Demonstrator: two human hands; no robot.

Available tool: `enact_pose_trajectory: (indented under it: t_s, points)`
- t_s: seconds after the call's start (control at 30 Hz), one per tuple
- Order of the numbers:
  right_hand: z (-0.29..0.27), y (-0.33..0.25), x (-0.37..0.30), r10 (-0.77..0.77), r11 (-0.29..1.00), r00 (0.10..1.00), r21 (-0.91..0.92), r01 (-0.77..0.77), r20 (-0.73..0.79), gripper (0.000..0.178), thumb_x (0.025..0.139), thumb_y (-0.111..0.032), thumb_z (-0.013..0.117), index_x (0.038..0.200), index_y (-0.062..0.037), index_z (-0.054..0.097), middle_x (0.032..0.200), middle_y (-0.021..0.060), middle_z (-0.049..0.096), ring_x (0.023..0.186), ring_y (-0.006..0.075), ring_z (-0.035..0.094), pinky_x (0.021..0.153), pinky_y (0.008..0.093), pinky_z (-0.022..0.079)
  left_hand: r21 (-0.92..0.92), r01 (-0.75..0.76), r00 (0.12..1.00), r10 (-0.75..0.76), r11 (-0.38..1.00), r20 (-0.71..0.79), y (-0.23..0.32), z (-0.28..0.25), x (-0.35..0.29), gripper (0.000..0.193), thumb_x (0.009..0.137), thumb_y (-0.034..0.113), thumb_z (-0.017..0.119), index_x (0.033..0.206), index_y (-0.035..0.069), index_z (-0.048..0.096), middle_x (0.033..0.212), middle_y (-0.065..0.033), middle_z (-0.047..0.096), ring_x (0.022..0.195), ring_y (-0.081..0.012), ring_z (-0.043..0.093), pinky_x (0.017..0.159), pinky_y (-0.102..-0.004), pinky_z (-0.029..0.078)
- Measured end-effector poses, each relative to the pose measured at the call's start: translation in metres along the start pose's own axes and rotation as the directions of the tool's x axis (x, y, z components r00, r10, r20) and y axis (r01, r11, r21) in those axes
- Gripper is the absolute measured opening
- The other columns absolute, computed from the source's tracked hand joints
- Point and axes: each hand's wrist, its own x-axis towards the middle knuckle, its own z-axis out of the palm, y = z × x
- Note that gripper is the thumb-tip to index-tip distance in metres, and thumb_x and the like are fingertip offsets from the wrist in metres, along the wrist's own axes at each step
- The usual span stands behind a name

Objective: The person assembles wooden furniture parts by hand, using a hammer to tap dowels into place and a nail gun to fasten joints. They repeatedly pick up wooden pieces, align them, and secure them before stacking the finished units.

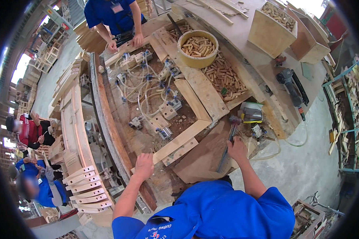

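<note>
My left hand is closed at the near end of a pale wooden rail. This rail meets a second wooden rail at a mitred corner, and both lie against fixed boards on the bench. My right hand is wrapped round the handle of a hammer, whose reddish head points away from me. Beneath the hammer lies a brown sheet. Inside the rails, several metal clamps joined by clear air hoses stand on the worn bench top.
A yellow tub of wooden dowels stands beside a tray of loose dowels. At the right lie a nail gun and wooden boxes. Across the bench a co-worker's hands rest near the far rail. Curved slats are stacked at left.
</note>
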Motion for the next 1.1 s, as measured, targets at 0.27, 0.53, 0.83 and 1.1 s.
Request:
enact_pose_trajectory:
  t_s: [0.27,0.53,0.83,1.1]
  points:
    - [0.003,0.038,-0.008,0.016,0.982,0.99,0.191,0.011,-0.14,0.04,0.1,-0.032,0.07,0.124,-0.0007,0.063,0.109,0.024,0.072,0.101,0.042,0.072,0.088,0.0495,0.058,-0.004,-0.117,0.992,0.117,0.993,-0.039,-0.01,0.001,0.007,0.055,0.08,0.014,0.077,0.13,-0.002,0.06,0.119,-0.0174,0.064,0.121,-0.0358,0.055,0.108,-0.0483,0.043]
    - [-0.02,0.106,0.016,0.654,0.599,0.726,0.732,-0.324,-0.213,0.038,0.106,-0.033,0.067,0.127,-0.0013,0.063,0.097,0.0095,0.07,0.07,0.0198,0.066,0.053,0.0358,0.054,0.056,-0.068,0.996,0.064,0.996,0.067,-0.008,-0.001,-0.005,0.061,0.083,0.023,0.081,0.136,-0.001,0.061,0.123,-0.0165,0.067,0.124,-0.035,0.058,0.11,-0.0471,0.043]
    - [-0.039,0.119,0.028,0.591,0.371,0.788,0.926,-0.074,-0.173,0.03,0.111,-0.04,0.059,0.112,-0.01,0.058,0.084,0.0012,0.059,0.061,0.0112,0.056,0.042,0.0281,0.041,-0.518,0.269,0.815,-0.479,0.812,-0.327,-0.059,-0.055,0.077,0.051,0.093,0.033,0.077,0.132,0.001,0.068,0.111,-0.0204,0.076,0.105,-0.0394,0.074,0.092,-0.0496,0.058]
    - [-0.044,0.109,0.025,0.573,0.42,0.79,0.906,-0.057,-0.216,0.028,0.112,-0.037,0.058,0.113,-0.0091,0.057,0.083,0.0014,0.058,0.06,0.0107,0.054,0.041,0.0285,0.042,-0.614,0.197,0.712,-0.542,0.765,-0.446,-0.09,-0.021,0.127,0.026,0.096,0.022,0.075,0.115,0.004,0.073,0.1,-0.0169,0.076,0.088,-0.0339,0.074,0.082,-0.0451,0.058]
